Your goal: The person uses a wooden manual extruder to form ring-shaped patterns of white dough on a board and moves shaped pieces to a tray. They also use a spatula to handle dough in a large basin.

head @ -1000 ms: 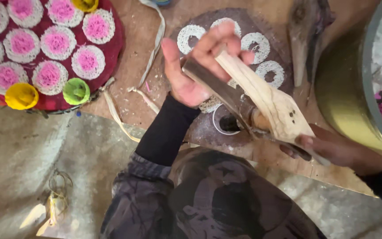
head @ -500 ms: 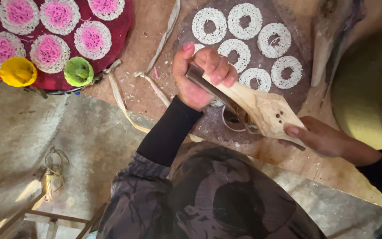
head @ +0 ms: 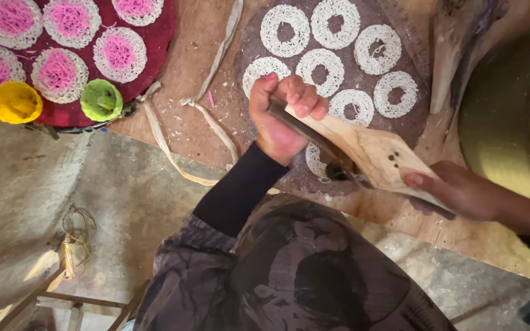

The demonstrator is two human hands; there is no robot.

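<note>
Two hands hold a wooden press over a dark round mat.

The left hand (head: pixel 280 116) has its fingers curled tight around one end of the wooden press (head: pixel 363 153); the right hand (head: pixel 455 190) grips the other end, above the mat (head: pixel 412 132) with white noodle rings (head: pixel 283 21).

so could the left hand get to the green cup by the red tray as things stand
Probably yes, but not freely. The left hand is wrapped around one end of the wooden press, so it would have to let go first. The green cup sits to its left, with only bare board and loose strips between.
</note>
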